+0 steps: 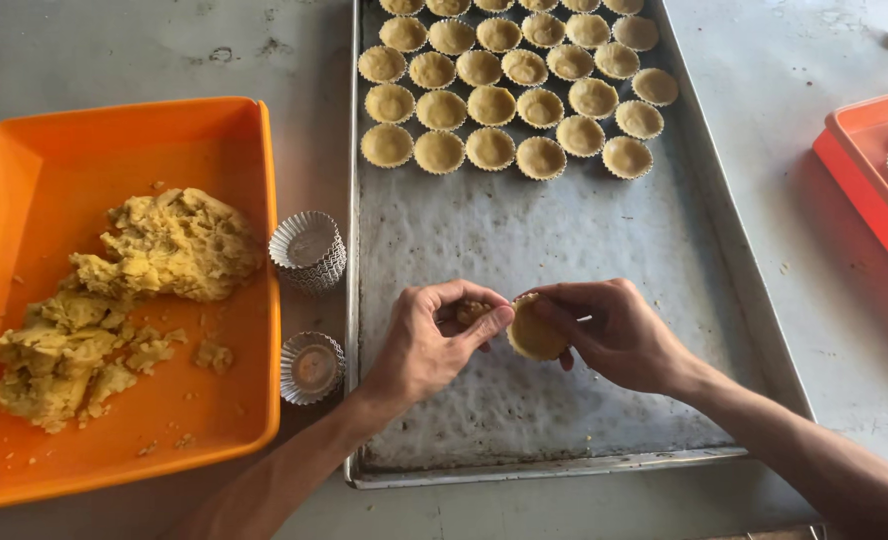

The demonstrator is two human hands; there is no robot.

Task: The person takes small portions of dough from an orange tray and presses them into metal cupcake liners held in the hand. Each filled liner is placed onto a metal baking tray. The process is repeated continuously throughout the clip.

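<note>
Pale yellow dough fills the small tart cup (536, 330) pinched in the right hand (619, 335), fingers closed around its rim, over the bare near end of the metal baking tray (564, 465). The left hand (429, 345) curls shut on a crumbly dough lump (472, 311), thumb tip touching the cup's edge. Judged soft, light and easily deformed: support belongs under the base and at the rim, not across the filling. Whether a foil liner surrounds it cannot be confirmed. Beyond the grip stand rows of filled tart cups (491, 148); left of it, stacked fluted foil cups (309, 250) and an orange tray (234, 130) of loose dough (169, 245).
</note>
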